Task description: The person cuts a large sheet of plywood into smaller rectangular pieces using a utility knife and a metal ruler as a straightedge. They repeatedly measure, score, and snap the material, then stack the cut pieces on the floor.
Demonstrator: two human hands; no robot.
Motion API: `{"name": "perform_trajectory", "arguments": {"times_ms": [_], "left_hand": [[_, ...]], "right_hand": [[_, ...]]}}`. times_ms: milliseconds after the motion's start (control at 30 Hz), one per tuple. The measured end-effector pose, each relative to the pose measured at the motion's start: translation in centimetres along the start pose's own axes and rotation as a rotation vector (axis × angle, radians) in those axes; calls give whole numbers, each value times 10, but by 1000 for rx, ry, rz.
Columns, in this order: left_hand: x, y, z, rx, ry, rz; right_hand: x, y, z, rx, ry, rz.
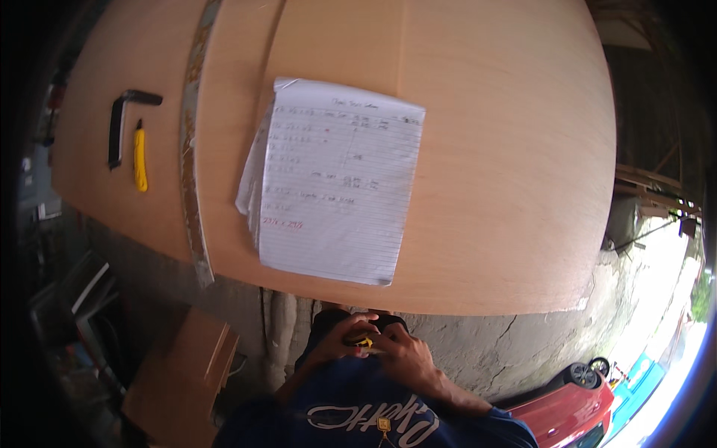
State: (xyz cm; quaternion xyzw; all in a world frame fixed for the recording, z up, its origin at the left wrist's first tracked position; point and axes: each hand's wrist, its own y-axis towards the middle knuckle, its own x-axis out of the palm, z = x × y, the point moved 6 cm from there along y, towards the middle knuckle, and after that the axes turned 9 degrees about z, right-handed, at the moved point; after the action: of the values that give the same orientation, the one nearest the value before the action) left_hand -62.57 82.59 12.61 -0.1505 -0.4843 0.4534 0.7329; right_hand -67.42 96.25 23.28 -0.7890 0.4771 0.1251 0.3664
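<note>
Close in front of my body, below the table's near edge, both hands are together around a small black and yellow thing (364, 342) that looks like a tape measure. My left hand (337, 342) is curled around its left side. From the right, the bent fingers of my right hand (405, 354) grip it too, and they cover much of it. Beyond the hands, a lined notebook (336, 194) with handwriting lies face up on the table, its back pages fanned out to the left.
On the wooden tabletop (500, 172), at left, lie a black angled tool (117, 131) and a yellow utility knife (140, 158). A long worn metal straightedge (193, 142) crosses the board. Cardboard (175, 377) stands at lower left; a red car (564, 411) is at lower right.
</note>
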Motion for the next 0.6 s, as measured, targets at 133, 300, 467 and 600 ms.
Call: {"name": "perform_trajectory", "arguments": {"times_ms": [133,300,467,600], "left_hand": [[24,3,2,24,60,-40],[23,12,-16,172,313,23],[8,12,-33,238,324,100],[-3,13,-56,56,144,108]], "right_hand": [[17,-12,48,131,220,130],[52,-19,95,271,321,54],[74,-17,112,268,517,47],[85,-18,121,306,642,-14]]}}
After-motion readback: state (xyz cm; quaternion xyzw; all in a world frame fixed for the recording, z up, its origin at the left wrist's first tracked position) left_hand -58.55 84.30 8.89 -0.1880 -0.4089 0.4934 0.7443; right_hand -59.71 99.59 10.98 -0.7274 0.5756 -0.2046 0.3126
